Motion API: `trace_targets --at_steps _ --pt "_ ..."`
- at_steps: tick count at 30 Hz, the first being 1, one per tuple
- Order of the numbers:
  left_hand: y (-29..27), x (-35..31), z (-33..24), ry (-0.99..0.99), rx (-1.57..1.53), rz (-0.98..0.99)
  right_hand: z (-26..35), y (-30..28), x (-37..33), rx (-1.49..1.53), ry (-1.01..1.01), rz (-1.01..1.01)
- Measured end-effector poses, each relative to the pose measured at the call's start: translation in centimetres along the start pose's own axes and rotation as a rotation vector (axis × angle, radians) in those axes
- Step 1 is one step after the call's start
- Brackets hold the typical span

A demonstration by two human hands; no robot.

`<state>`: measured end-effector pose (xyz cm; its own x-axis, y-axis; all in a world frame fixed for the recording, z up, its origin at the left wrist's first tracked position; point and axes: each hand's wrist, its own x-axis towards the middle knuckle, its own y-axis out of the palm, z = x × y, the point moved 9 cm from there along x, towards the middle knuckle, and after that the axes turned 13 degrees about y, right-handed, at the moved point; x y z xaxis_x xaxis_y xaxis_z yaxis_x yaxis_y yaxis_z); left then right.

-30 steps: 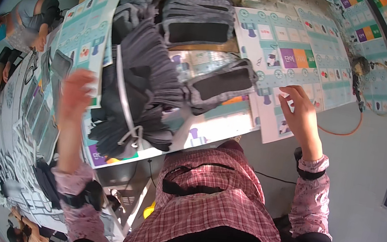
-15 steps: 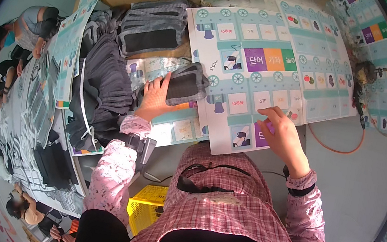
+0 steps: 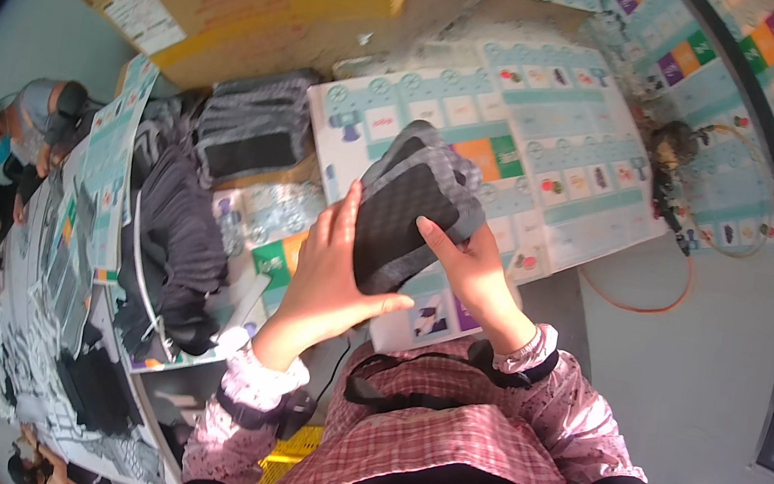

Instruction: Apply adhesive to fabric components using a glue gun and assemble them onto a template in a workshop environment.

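Observation:
A thick bundle of grey and black fabric pieces (image 3: 403, 219) is raised over the printed board in front of me. Each piece seems to have a black panel with a grey border; their exact kind I cannot make out. My right hand (image 3: 480, 282) grips the bundle's right side, thumb on top and fingers hidden behind it. Against the left side lies my left hand (image 3: 327, 268), its fingers stretched along the edge and the thumb spread away below. Under the bundle is the light-blue printed board (image 3: 573, 216) with pictures and coloured blocks.
Left of the board is a stack of similar grey-black pieces (image 3: 254, 135). A long row of dark fabric (image 3: 180, 219) lies nearer. Behind stands a large cardboard box (image 3: 273, 1). An orange cable (image 3: 635, 309) loops at right; a yellow crate (image 3: 290, 455) sits below. Other people work at far left.
The fabric bundle has come up off the surface and over to the right. My right hand has taken hold of it, while my left has shifted to its side. The whole view has shifted.

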<state>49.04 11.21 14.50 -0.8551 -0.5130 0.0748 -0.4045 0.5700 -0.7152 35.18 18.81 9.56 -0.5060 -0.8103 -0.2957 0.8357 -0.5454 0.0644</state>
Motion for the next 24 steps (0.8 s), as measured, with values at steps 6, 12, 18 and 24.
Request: trace_targets --at_steps 6,12,18,24 --pt "5.3 0.7 -1.1 -0.334 -0.997 0.094 4.4 -7.7 -3.2 -0.466 0.294 0.178" --pt "15.7 6.0 -11.4 -0.288 -1.825 0.123 8.5 -13.2 -4.5 -0.911 -0.642 -0.151" --pt "21.5 10.8 -15.4 -0.345 -1.957 0.200 14.8 -23.0 -7.7 -0.921 -0.644 -0.399" --pt "23.5 14.1 -15.4 -0.368 -2.022 0.210 18.6 -22.6 -7.0 -1.352 -0.924 -0.464"
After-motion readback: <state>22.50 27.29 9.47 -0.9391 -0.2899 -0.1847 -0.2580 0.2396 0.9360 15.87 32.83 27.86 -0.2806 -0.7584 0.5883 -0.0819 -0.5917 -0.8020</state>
